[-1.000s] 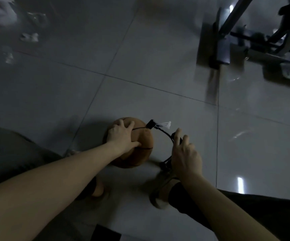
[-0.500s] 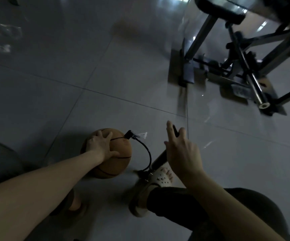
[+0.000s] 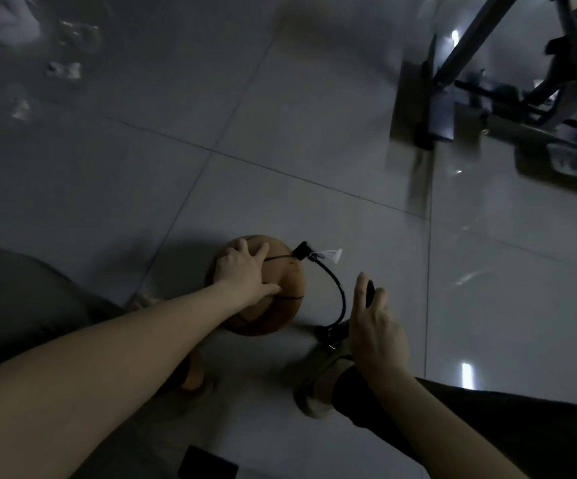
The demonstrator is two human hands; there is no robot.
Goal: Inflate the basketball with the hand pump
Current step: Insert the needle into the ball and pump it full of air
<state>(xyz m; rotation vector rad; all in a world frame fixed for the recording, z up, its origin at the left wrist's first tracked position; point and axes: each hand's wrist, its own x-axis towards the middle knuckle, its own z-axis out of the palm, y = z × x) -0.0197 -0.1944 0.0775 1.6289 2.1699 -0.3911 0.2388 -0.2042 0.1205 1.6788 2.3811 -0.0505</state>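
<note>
An orange-brown basketball lies on the grey tiled floor. My left hand rests flat on its top with fingers spread. A black hose curves from a black connector, which carries a white tag, at the ball's upper right, down to the pump's base. My right hand grips the black pump handle from above, thumb held straight. The pump's barrel is hidden beneath that hand. My right shoe stands at the pump's foot.
A black metal exercise frame with a floor bar stands at the upper right. Small pale scraps lie at the upper left. My left foot in a sandal is beside the ball. A dark flat object lies at the bottom edge.
My right hand has come down with the handle, close to the pump's base; half a second ago it was higher with the barrel showing. The left hand stays on the ball.
</note>
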